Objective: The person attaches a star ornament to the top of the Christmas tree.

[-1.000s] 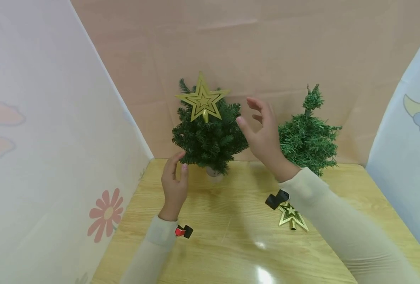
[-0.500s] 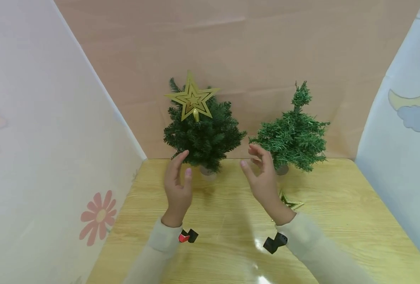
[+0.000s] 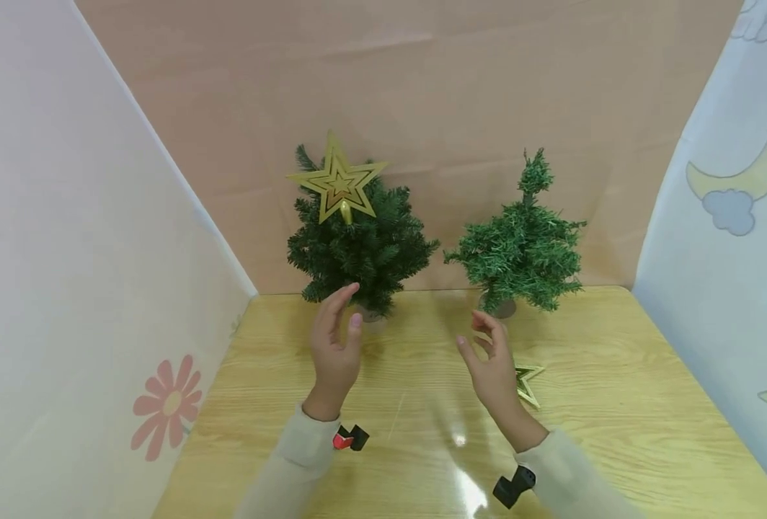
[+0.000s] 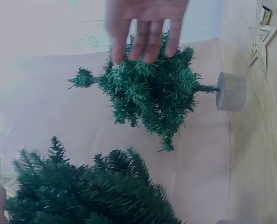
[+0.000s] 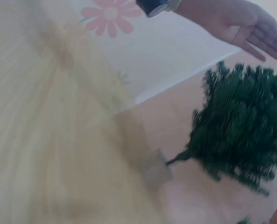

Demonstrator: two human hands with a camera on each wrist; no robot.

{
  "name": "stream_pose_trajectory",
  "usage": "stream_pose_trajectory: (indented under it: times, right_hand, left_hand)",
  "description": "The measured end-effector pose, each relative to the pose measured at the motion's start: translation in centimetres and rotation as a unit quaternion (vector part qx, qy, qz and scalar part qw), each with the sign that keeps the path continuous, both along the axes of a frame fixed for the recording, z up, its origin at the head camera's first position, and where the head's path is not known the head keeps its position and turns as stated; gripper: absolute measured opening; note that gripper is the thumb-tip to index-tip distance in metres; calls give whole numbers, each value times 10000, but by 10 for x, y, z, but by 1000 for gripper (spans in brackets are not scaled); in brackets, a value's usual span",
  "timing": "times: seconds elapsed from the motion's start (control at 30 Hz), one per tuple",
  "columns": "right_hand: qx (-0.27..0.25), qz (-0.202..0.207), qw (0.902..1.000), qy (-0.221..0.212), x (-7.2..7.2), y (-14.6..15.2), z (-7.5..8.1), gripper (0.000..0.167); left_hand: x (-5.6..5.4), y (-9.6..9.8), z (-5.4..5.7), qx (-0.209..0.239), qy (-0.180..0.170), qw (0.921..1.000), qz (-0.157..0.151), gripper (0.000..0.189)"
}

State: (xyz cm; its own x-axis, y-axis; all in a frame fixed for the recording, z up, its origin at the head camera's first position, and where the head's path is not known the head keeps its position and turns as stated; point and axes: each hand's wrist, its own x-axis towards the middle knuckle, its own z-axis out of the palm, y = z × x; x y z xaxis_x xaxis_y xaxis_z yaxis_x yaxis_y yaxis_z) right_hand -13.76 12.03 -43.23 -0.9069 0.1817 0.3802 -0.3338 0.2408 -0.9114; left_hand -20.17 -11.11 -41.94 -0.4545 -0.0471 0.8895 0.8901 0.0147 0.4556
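Note:
My left hand [image 3: 334,353] is raised in front of the dark green Christmas tree [image 3: 383,245], with loosely bent fingers and nothing in them. A gold star topper [image 3: 338,184] sits at that tree's top, facing me. Farther right, my right hand [image 3: 490,360] hovers over the table with relaxed, bare fingers. It partly covers a second gold star topper [image 3: 528,382] lying on the wood; the left wrist view shows this star [image 4: 261,39] more fully. Behind the right hand stands a lighter green Christmas tree [image 3: 520,252], bare at its tip, on a round base [image 4: 231,92].
Both trees stand at the back of the wooden table [image 3: 617,404], against a pinkish backdrop [image 3: 461,86]. Pale printed panels close off the left and right sides, the left one with a pink flower [image 3: 169,404].
My right hand has come down and back from beside the dark tree's top to above the table. The left hand stays near the dark tree's base. The head view has shifted to the right.

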Motion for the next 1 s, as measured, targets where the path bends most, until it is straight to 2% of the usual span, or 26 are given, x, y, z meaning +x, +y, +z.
stream_pose_trajectory:
  times: [0.13,0.3,0.43,0.5,0.67,0.8,0.9,1.0]
  right_hand:
    - [158,-223,9995,-140,-3,23,-29,50]
    - [464,-568,9966,-384,-5,56,-66,51]
    - [546,-824,9936,-554,1,77,-80,51]
    - [602,-947,9918,-608,3,86,-86,51]
    - [661,-1062,9895,-723,5,105,-99,55]
    - [659,-1023,9873,-1024,10,114,-105,62]
    - [659,-930,9845,-1336,15,119,-108,69]
    - [671,-838,9813,-1600,19,122,-110,77]
  left_hand:
    - [-1,10,-2,-87,-242,9994,-244,33]
    - [12,22,9,-577,-481,9971,-147,44]
    - [17,34,11,-1067,-591,9920,-330,55]
    - [17,41,9,-1232,-791,9880,-499,59]
    - [17,56,2,-1537,-1478,9745,-693,59]
    - [13,68,-7,-1729,-1738,9654,-892,57]
    - [10,75,-13,-1781,-1852,9620,-919,56]
    - [6,82,-18,-1637,-1826,9646,-972,54]
